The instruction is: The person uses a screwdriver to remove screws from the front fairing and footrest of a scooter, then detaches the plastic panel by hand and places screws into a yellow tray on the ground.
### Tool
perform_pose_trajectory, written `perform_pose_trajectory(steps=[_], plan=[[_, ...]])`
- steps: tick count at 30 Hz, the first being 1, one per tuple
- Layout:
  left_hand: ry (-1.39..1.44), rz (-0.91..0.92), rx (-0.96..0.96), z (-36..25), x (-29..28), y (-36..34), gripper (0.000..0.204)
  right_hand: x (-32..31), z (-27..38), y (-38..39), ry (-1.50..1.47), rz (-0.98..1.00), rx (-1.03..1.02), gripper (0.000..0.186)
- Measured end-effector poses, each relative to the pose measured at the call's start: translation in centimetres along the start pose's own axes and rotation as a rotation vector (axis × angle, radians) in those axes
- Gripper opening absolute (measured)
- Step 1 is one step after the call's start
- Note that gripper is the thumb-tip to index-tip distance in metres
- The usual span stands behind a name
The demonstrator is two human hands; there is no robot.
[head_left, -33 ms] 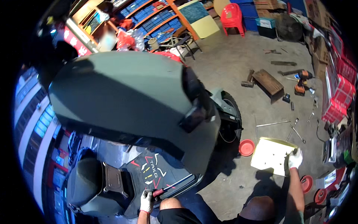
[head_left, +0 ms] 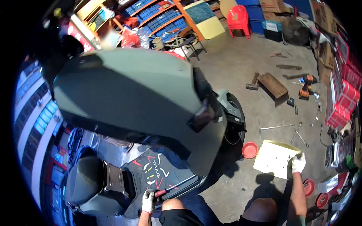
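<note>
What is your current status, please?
Left hand closed on red-handled tool. Right hand at right edge of pale yellow tray, grip unclear. Red dish close by tray's left side.

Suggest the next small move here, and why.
Probably pick one of the small dark pieces from the pale yellow tray with the right hand: it is at the tray's right edge, while the left hand holds a red-handled tool. Whether the right fingers hold anything, I can't tell.
</note>
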State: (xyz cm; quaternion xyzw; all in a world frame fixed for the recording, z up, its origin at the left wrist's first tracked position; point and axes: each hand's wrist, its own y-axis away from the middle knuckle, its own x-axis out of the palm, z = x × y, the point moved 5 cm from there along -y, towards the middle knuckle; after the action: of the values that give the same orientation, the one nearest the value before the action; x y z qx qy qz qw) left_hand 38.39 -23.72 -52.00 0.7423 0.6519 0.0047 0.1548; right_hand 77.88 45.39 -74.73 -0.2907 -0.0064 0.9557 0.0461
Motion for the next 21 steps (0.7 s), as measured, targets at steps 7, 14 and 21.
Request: perform_pose_trajectory(steps=[7,14,21], plan=[[-0.049,0.087,0.104,1.1,-0.9,-0.6,0.010,-1.1,12.1,7.6,-0.787,0.489,0.226,0.030],[0.016,0.081,0.158,0.4,-0.2,-0.4,0.011,-0.3,27.6,19.2,-0.885,0.927,0.186,0.032],[0.245,-0.068,0.130,-2.3,-4.1,1.8,0.013,-0.1,33.8,30.4,-0.825,1.087,0.085,0.023]])
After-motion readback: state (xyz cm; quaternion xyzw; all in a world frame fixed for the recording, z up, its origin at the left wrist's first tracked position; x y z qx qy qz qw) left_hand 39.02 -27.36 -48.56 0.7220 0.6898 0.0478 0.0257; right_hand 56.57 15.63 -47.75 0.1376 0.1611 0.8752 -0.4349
